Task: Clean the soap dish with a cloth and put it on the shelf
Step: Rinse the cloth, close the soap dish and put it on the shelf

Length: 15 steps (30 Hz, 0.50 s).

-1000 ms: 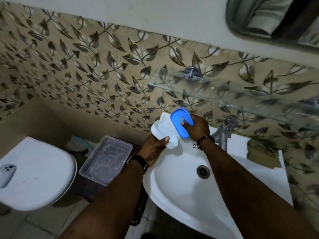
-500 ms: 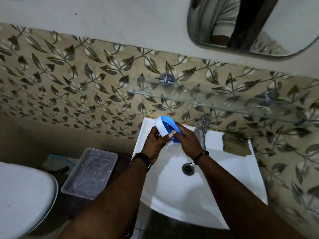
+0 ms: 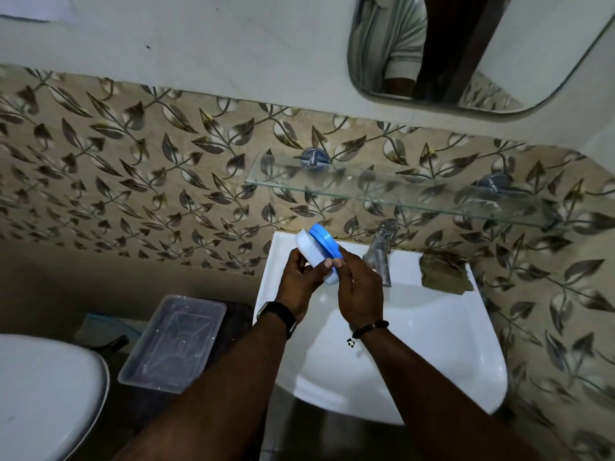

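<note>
Over the sink, below the glass shelf, the left hand curls round the dish (white base, blue tray, tilted on edge). The right hand grips its blue side. The cloth lies on the sink's rim beside the tap.

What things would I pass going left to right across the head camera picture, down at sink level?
First the toilet lid, then the clear plastic tub, soap dish, tap, brown cloth.
</note>
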Motion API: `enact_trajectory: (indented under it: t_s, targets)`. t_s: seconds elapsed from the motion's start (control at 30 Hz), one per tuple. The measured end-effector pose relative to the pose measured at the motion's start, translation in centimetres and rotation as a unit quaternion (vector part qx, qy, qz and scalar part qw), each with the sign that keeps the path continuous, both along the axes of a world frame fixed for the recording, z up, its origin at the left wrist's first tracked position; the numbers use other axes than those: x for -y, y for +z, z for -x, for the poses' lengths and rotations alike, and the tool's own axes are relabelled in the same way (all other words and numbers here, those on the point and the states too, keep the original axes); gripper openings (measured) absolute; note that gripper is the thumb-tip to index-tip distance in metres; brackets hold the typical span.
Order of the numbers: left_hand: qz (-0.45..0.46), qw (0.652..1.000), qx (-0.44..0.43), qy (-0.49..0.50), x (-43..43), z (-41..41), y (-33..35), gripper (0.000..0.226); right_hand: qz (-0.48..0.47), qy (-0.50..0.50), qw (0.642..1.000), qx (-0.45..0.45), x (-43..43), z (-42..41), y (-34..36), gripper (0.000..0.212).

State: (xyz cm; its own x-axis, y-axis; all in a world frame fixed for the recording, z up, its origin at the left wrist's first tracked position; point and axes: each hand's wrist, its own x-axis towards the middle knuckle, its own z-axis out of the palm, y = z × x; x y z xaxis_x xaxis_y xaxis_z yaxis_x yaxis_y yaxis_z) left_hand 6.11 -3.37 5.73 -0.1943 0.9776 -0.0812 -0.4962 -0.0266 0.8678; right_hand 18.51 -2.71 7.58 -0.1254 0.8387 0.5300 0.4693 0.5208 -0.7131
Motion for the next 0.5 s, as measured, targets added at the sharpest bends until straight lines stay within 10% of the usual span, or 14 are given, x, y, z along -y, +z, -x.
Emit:
enact_trajectory:
  t_s: [0.5]
  targets:
    - [0.0,0.999,-0.019,-0.04,1.0,-0.2,1.0,0.06,-0.005,-0.011,1.0,0.027,1.7,-0.9,1.3,0.03]
